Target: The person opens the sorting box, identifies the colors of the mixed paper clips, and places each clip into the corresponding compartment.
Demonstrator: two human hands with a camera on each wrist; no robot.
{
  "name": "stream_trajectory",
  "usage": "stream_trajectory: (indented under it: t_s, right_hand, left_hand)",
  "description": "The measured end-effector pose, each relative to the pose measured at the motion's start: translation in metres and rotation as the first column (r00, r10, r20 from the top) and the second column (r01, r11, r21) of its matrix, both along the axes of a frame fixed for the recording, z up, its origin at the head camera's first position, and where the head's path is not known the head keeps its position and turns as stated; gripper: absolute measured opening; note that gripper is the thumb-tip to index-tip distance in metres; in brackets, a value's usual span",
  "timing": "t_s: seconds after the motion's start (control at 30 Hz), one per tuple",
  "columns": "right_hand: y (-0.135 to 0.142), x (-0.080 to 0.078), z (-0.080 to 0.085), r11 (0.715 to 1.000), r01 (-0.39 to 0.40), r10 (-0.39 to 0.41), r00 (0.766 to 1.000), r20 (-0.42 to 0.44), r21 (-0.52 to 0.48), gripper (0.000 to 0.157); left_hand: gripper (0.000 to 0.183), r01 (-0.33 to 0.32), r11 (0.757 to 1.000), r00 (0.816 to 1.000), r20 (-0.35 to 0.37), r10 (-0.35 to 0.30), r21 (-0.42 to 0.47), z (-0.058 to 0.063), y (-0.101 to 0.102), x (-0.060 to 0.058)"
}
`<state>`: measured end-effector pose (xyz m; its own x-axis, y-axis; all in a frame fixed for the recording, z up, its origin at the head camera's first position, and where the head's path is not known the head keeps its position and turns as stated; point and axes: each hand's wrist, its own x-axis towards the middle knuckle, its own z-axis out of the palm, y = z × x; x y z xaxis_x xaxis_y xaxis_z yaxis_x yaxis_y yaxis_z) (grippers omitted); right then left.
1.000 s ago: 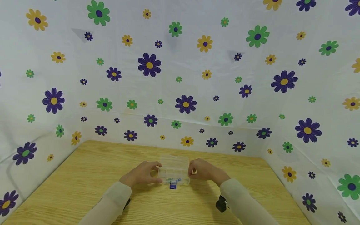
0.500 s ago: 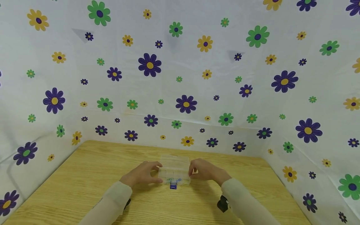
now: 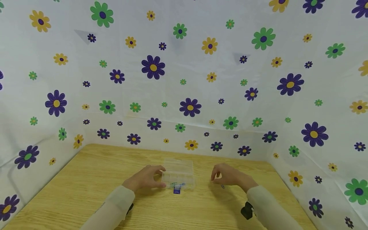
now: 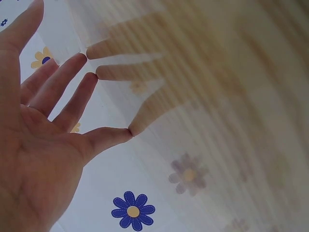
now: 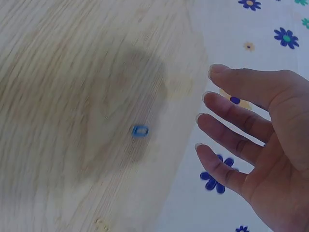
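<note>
A clear plastic compartment box [image 3: 177, 176] stands on the table with its lid [image 3: 178, 166] raised at the back. Small green and blue pieces [image 3: 178, 184] lie in its front compartments, and a dark blue tab [image 3: 176, 190] sticks out at the front. My left hand [image 3: 148, 177] is spread at the box's left side, thumb and index at its edge; in the left wrist view other fingertips [image 4: 91, 76] touch the tabletop. To the right of the box my right hand [image 3: 227, 174] hovers with relaxed fingers, holding nothing. Near it lies a small blue loop, like a paper clip [image 5: 140, 131].
The wooden table [image 3: 115, 166] reaches back to a white flowered cloth [image 3: 172, 89] that encloses it on the sides and back. A small yellowish piece [image 5: 101, 224] lies at the lower edge of the right wrist view.
My right hand has moved right, away from the box's right edge, and the small blue piece now shows beneath it. The left hand and the box have stayed put.
</note>
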<state>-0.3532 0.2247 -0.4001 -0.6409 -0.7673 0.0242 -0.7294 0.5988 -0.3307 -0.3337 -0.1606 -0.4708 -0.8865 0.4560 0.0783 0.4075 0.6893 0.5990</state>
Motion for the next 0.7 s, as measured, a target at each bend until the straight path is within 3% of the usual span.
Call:
stream_trajectory:
  t_s: [0.47,0.7]
  right_hand:
    - [0.057,0.010,-0.007,0.991,0.131,-0.131,0.991,0.005,0.008,0.003]
    - [0.086,-0.003,-0.020,0.987,0.158,-0.158,0.987,-0.016,0.026,0.006]
  left_hand:
    - [0.067,0.010,1.000,1.000,-0.004,-0.010,0.011,-0.002,0.000,-0.001]
    - [0.067,-0.006,1.000,1.000,-0.001,0.006,0.001,0.000,0.000,0.000]
